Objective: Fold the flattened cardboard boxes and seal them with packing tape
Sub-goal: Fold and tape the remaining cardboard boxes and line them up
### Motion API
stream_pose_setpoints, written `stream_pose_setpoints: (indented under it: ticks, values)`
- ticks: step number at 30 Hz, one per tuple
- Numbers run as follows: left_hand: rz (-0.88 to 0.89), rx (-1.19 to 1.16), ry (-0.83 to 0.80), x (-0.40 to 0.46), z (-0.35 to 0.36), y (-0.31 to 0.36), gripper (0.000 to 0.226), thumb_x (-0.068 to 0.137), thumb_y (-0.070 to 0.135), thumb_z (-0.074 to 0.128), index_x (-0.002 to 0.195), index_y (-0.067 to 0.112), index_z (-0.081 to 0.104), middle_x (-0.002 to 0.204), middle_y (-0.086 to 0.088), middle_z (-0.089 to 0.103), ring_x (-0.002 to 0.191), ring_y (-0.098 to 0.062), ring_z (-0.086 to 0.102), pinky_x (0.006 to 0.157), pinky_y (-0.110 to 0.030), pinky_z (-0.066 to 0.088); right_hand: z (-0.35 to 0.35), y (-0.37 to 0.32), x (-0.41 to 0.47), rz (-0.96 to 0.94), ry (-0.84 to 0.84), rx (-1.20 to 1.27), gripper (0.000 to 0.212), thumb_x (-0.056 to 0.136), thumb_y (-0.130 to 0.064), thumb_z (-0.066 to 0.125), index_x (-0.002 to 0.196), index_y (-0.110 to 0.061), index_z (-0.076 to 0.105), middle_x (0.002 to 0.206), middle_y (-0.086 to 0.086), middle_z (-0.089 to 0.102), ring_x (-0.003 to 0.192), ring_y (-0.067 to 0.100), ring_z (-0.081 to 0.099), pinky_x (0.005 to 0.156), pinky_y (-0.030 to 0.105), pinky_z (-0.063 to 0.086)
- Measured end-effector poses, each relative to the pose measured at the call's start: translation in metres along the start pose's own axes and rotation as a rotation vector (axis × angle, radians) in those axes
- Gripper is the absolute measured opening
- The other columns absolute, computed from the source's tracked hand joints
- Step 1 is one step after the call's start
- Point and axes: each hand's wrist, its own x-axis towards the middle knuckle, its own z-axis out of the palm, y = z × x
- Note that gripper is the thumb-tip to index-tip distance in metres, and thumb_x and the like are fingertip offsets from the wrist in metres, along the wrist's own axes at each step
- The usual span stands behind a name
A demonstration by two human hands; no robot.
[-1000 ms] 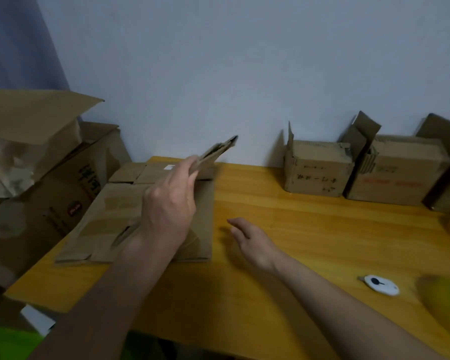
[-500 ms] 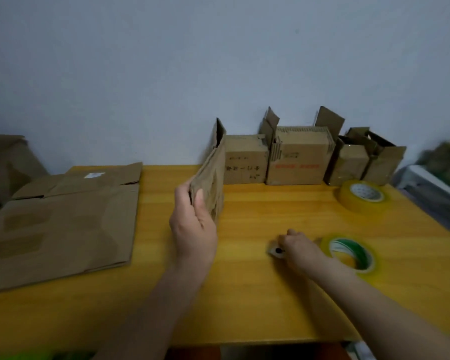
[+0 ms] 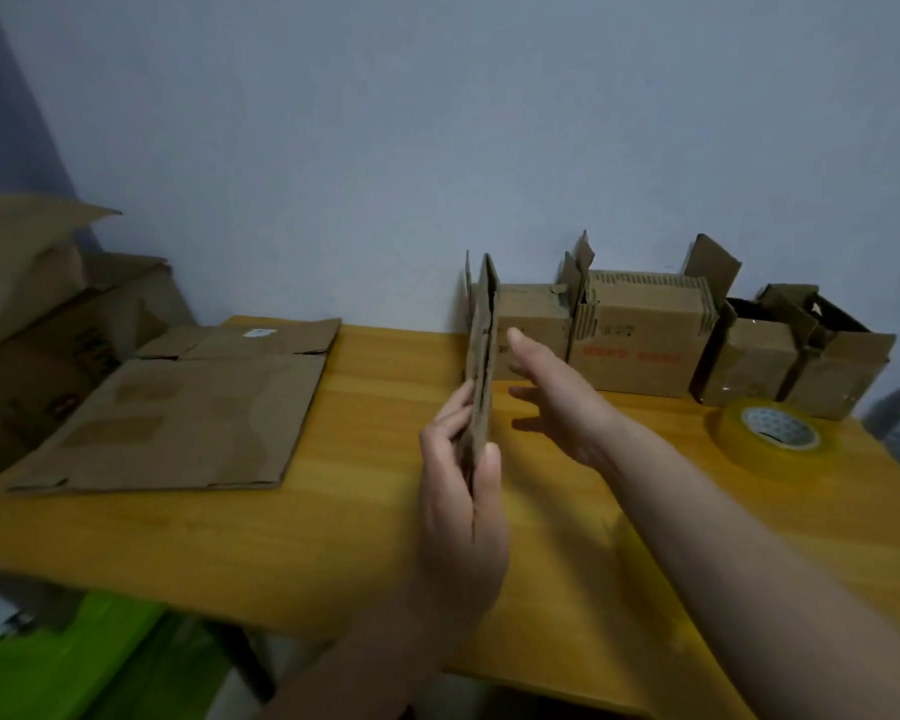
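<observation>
My left hand (image 3: 461,506) grips a small flattened cardboard box (image 3: 481,356) by its lower edge. The box stands upright and edge-on above the middle of the wooden table (image 3: 370,522). To its right my right hand (image 3: 557,402) has straight fingers that reach toward the box; whether they touch it is unclear. A roll of clear packing tape (image 3: 772,433) lies flat at the table's right side.
A stack of larger flattened boxes (image 3: 178,413) lies on the table's left part. Folded small boxes (image 3: 640,340) with raised flaps line the wall at the back right. Big cartons (image 3: 37,324) stand off the table's left edge. Something green (image 3: 68,662) sits below the front edge.
My left hand has carried the small flattened box from the left stack to mid-table and turned it edge-on. My right hand has left the table by the tape and risen beside the box.
</observation>
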Motion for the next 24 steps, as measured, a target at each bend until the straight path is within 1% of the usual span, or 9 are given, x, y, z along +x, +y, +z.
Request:
stream_pose_setpoints:
  ticks: [2, 4, 7, 9, 12, 15, 18, 20, 24]
  values:
    - [-0.162, -0.05, -0.12, 0.005, -0.007, 0.014, 0.063, 0.091, 0.059, 0.036, 0.145, 0.028, 0.027, 0.146, 0.028, 0.033, 0.135, 0.001, 0.037, 0.103, -0.017, 0.038, 0.016, -0.007, 0.0, -0.013, -0.046, 0.108, 0.093, 0.072, -0.076, 0.056, 0.146, -0.026, 0.031, 0.146, 0.001, 0.041, 0.132, 0.028, 0.041, 0.105, 0.056, 0.037]
    - [-0.449, -0.053, -0.213, 0.025, -0.014, 0.024, 0.082, 0.081, 0.083, 0.024, 0.149, 0.037, 0.019, 0.149, 0.023, 0.031, 0.137, -0.003, 0.033, 0.105, -0.018, 0.035, 0.029, -0.008, 0.0, -0.035, 0.001, 0.151, 0.09, 0.077, -0.072, 0.055, 0.148, -0.025, 0.027, 0.146, 0.0, 0.041, 0.133, 0.026, 0.04, 0.107, 0.055, 0.036]
    - [-0.753, -0.189, -0.299, 0.06, -0.022, 0.03, 0.07, 0.088, 0.071, 0.022, 0.144, 0.031, 0.036, 0.125, 0.014, 0.05, 0.125, -0.011, 0.042, 0.106, -0.036, 0.036, 0.04, -0.008, -0.004, -0.033, 0.022, 0.17, 0.088, 0.072, -0.075, 0.053, 0.143, -0.025, 0.04, 0.14, -0.001, 0.05, 0.126, 0.023, 0.048, 0.106, 0.052, 0.038]
    - [-0.85, -0.208, -0.362, 0.076, -0.028, 0.03, 0.052, 0.094, 0.065, 0.026, 0.125, 0.033, 0.052, 0.112, 0.01, 0.059, 0.119, -0.019, 0.051, 0.102, -0.041, 0.042, 0.046, -0.009, -0.009, -0.027, 0.061, 0.19, 0.064, 0.084, -0.064, 0.048, 0.132, -0.022, 0.053, 0.125, 0.002, 0.062, 0.115, 0.023, 0.058, 0.101, 0.049, 0.045]
    - [-0.919, -0.099, -0.456, 0.09, -0.033, 0.025, 0.049, 0.091, 0.071, 0.032, 0.101, 0.031, 0.059, 0.108, -0.003, 0.064, 0.113, -0.032, 0.058, 0.1, -0.056, 0.044, 0.051, -0.011, -0.015, -0.013, 0.13, 0.203, 0.036, 0.098, -0.041, 0.042, 0.117, -0.016, 0.06, 0.106, 0.008, 0.069, 0.1, 0.026, 0.064, 0.088, 0.043, 0.052]
    - [-0.943, -0.014, -0.484, 0.106, -0.038, 0.015, 0.052, 0.09, 0.072, 0.035, 0.092, 0.028, 0.061, 0.094, -0.006, 0.063, 0.097, -0.036, 0.064, 0.09, -0.057, 0.052, 0.057, -0.016, -0.024, -0.016, 0.169, 0.166, 0.028, 0.097, -0.03, 0.043, 0.105, -0.012, 0.063, 0.097, 0.01, 0.067, 0.091, 0.026, 0.064, 0.073, 0.037, 0.051]
    - [-0.943, 0.044, -0.431, 0.122, -0.037, 0.006, 0.056, 0.09, 0.069, 0.04, 0.109, 0.02, 0.061, 0.105, -0.004, 0.059, 0.089, -0.026, 0.058, 0.084, -0.044, 0.054, 0.059, -0.02, -0.031, -0.025, 0.152, 0.092, 0.022, 0.095, -0.017, 0.045, 0.105, -0.014, 0.064, 0.096, 0.012, 0.069, 0.091, 0.029, 0.065, 0.071, 0.035, 0.052]
    - [-0.912, 0.073, -0.328, 0.132, -0.034, -0.005, 0.058, 0.094, 0.058, 0.045, 0.132, 0.015, 0.051, 0.123, -0.003, 0.054, 0.087, -0.02, 0.052, 0.068, -0.03, 0.047, 0.061, -0.023, -0.037, -0.018, 0.11, 0.004, 0.024, 0.092, -0.01, 0.049, 0.11, -0.018, 0.064, 0.097, 0.011, 0.071, 0.09, 0.026, 0.067, 0.067, 0.033, 0.053]
    - [-0.78, 0.208, -0.183, 0.141, -0.032, -0.027, 0.048, 0.104, 0.034, 0.037, 0.15, 0.025, 0.031, 0.149, -0.001, 0.04, 0.108, -0.026, 0.054, 0.075, -0.034, 0.048, 0.059, -0.024, -0.048, 0.043, 0.054, -0.235, 0.023, 0.093, -0.01, 0.05, 0.111, -0.025, 0.052, 0.092, 0.01, 0.071, 0.081, 0.024, 0.067, 0.071, 0.038, 0.057]
